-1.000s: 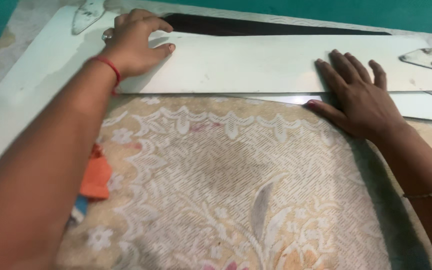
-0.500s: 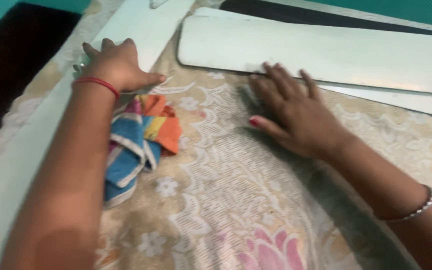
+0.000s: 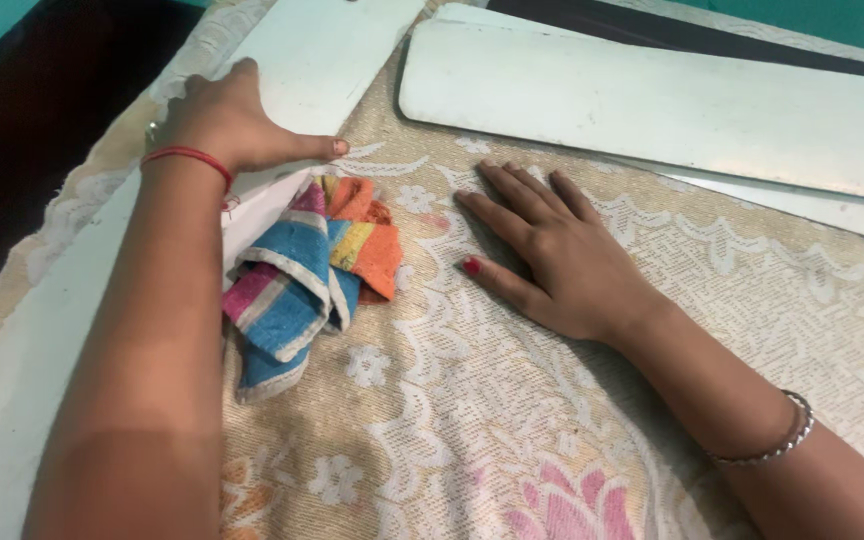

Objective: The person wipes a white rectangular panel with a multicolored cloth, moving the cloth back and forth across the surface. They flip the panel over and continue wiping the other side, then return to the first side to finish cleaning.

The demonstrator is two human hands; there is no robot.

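Two hands, both open and flat. The left hand (image 3: 237, 125) presses one white blade (image 3: 332, 55) at 11 o'clock; the right hand (image 3: 557, 260) lies on the lace cloth (image 3: 472, 420). One striped rag (image 3: 307, 270) sits between them. A second blade (image 3: 672, 110) at 1 o'clock overlaps another, both cut off by the frame.

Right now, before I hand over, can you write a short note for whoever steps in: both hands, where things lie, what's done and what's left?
Left hand: flat, palm down on the long white blade at the left, holding nothing.
Right hand: flat, fingers spread on the lace cloth, holding nothing.
Striped rag: bunched on the cloth between the hands, touching the left blade's edge, untouched.
Second white blade: lies across the top, beyond the right hand.
Done: both blades laid out. Left: rag not picked up; whether the blades are wiped cannot be told.
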